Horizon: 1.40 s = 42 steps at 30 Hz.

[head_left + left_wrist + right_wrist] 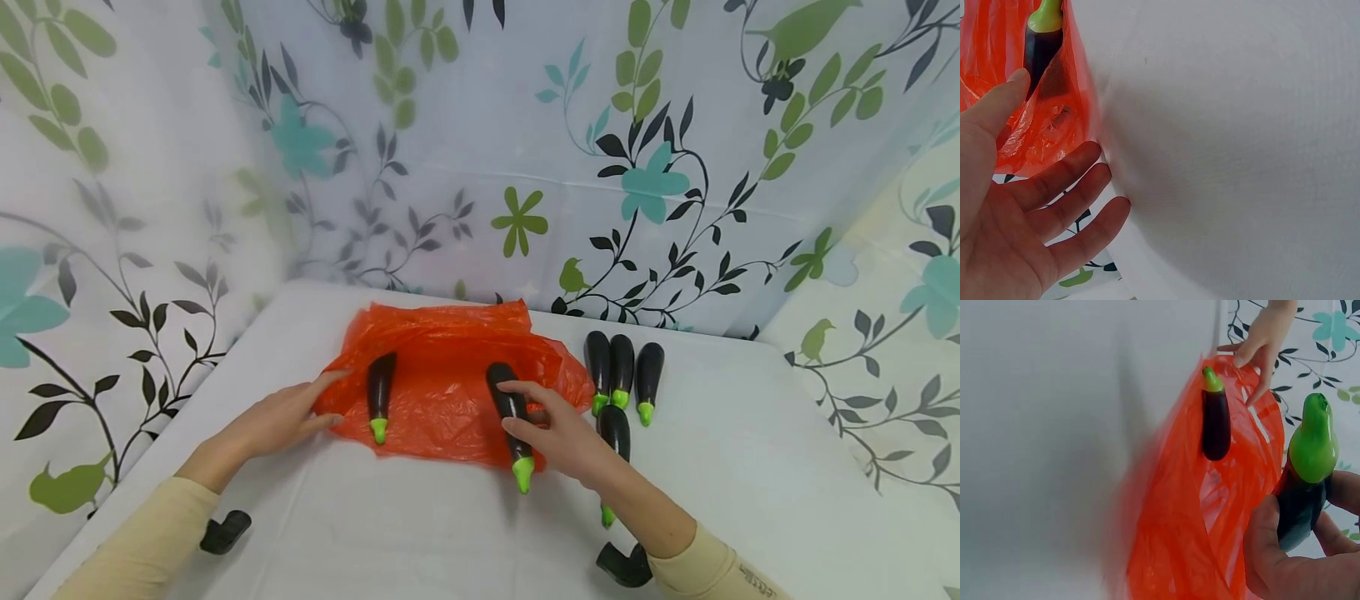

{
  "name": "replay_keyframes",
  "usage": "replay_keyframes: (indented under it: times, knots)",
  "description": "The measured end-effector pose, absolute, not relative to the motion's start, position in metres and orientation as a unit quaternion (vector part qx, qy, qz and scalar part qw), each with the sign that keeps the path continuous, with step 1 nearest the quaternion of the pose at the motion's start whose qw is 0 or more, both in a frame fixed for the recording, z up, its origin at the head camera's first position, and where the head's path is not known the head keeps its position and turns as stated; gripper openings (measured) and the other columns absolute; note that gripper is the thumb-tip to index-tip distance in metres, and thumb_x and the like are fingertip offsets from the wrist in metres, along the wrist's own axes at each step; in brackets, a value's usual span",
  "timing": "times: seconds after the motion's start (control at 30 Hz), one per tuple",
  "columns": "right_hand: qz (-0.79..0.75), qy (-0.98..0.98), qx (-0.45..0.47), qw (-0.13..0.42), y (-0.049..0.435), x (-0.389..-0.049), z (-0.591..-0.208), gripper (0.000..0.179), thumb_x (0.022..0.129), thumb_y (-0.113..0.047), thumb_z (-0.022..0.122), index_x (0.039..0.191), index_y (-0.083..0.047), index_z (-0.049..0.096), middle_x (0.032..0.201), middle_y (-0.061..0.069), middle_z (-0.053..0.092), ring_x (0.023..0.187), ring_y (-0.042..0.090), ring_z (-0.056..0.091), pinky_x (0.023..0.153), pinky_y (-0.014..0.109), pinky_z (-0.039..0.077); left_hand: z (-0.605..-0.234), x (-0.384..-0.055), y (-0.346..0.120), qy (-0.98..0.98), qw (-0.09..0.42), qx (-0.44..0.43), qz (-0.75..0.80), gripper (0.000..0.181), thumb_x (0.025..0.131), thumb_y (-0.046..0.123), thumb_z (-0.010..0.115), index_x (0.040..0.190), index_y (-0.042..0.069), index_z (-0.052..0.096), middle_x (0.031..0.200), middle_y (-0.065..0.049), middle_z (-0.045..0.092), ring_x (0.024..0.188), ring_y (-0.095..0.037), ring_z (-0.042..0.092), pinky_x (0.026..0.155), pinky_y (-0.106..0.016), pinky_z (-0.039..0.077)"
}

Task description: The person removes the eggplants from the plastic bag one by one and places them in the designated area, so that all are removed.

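Note:
My right hand holds a dark eggplant with a bright green stem end, thumb on one side and fingers on the other. In the head view it is over the right part of a red plastic bag. Its stem points toward me, also seen in the right wrist view as a green cap. Another eggplant lies on the bag's left part. Beside the bag's left edge, my left hand has its fingers spread and touches the red plastic; the left wrist view shows its fingers loosely extended.
Right of the bag lie several more eggplants, one of them nearer and partly behind my right forearm. Everything rests on a white-covered table. Leaf-patterned curtains stand behind and at both sides.

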State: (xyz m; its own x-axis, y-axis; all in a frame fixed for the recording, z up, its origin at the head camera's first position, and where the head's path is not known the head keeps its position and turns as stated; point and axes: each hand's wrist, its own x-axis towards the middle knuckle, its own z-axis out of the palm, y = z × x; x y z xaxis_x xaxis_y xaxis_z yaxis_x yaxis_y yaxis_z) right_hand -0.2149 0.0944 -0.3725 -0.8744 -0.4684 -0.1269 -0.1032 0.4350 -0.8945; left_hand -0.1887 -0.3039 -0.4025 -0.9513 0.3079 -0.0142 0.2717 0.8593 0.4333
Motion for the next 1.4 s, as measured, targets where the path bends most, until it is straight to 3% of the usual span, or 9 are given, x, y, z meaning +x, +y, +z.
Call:
replay_keyframes:
  times: [0.27, 0.7, 0.87, 1.07, 1.4]
  knots:
    - [-0.491, 0.846, -0.13, 0.165, 0.119, -0.205, -0.371, 0.047, 0.092, -0.032, 0.068, 0.135, -0.044, 0.053, 0.139, 0.005, 0.05, 0.116, 0.027, 0.059, 0.089, 0.049, 0.052, -0.401, -0.188, -0.303, 0.964, 0.045, 0.149, 0.218, 0.064, 0.093, 0.033, 0.067, 0.146, 0.014, 0.036, 0.126, -0.019, 0.059, 0.107, -0.037, 0.06, 0.09, -0.058, 0.047]
    - [-0.51, 0.838, -0.109, 0.164, 0.156, -0.194, -0.371, 0.05, 0.094, -0.034, 0.066, 0.141, -0.035, 0.049, 0.134, 0.013, 0.053, 0.109, 0.024, 0.062, 0.085, 0.042, 0.053, -0.405, -0.189, -0.305, 0.964, 0.042, 0.146, 0.218, 0.064, 0.093, 0.03, 0.066, 0.146, 0.013, 0.035, 0.125, -0.019, 0.06, 0.106, -0.037, 0.06, 0.091, -0.058, 0.047]
    - [-0.517, 0.836, -0.098, 0.154, 0.17, -0.191, -0.367, 0.051, 0.095, -0.034, 0.064, 0.143, -0.032, 0.047, 0.138, 0.017, 0.049, 0.114, 0.028, 0.06, 0.086, 0.042, 0.055, -0.406, -0.189, -0.306, 0.964, 0.043, 0.145, 0.217, 0.064, 0.093, 0.03, 0.066, 0.147, 0.014, 0.035, 0.125, -0.019, 0.059, 0.107, -0.037, 0.06, 0.091, -0.058, 0.047]
    - [-0.492, 0.855, -0.089, 0.134, 0.186, -0.194, -0.362, 0.055, 0.096, -0.038, 0.062, 0.147, -0.03, 0.041, 0.146, 0.019, 0.038, 0.124, 0.035, 0.054, 0.095, 0.052, 0.048, -0.405, -0.188, -0.306, 0.964, 0.045, 0.143, 0.219, 0.064, 0.093, 0.031, 0.066, 0.147, 0.014, 0.035, 0.127, -0.02, 0.059, 0.109, -0.038, 0.059, 0.091, -0.059, 0.046]
    - [-0.461, 0.877, -0.09, 0.104, 0.212, -0.209, -0.362, 0.06, 0.099, -0.042, 0.056, 0.152, -0.025, 0.033, 0.146, 0.022, 0.036, 0.127, 0.042, 0.05, 0.098, 0.059, 0.043, -0.405, -0.188, -0.306, 0.963, 0.045, 0.144, 0.223, 0.064, 0.094, 0.031, 0.066, 0.147, 0.013, 0.035, 0.128, -0.021, 0.058, 0.109, -0.039, 0.059, 0.092, -0.059, 0.046]
